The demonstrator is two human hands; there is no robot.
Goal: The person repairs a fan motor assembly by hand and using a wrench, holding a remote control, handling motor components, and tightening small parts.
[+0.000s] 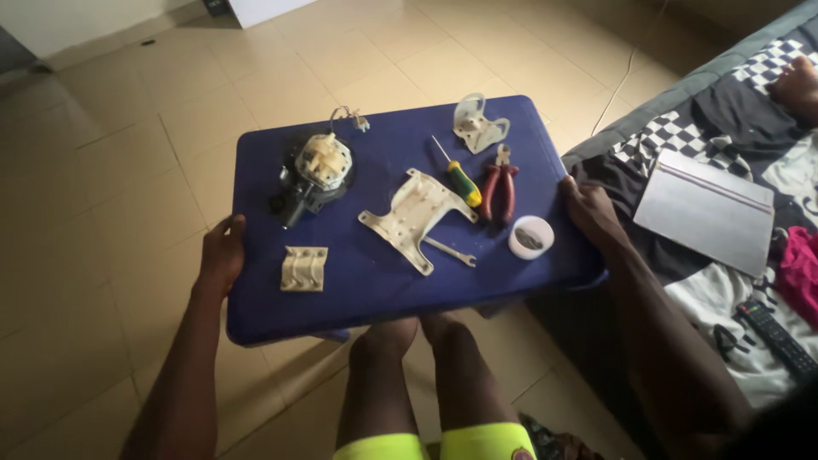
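My left hand [221,255] grips the left edge of a dark blue plastic table top [375,281], and my right hand [590,213] grips its right edge. On the top lie a small electric motor [317,175] with wires, a cream flat bracket plate [416,215], a small cream ribbed block [304,268], a cream curved housing piece [479,126], a screwdriver with a green and yellow handle [458,177], red-handled pliers [500,189], a small spanner [450,252] and a white round cap [531,237] holding small parts.
My knees [426,341] sit under the table's near edge. To the right is a bed [682,128] with a grey closed laptop or folder [707,211], a remote control [777,336], pink cloth [801,268] and another person's foot [799,85]. A tiled floor [128,153] lies around.
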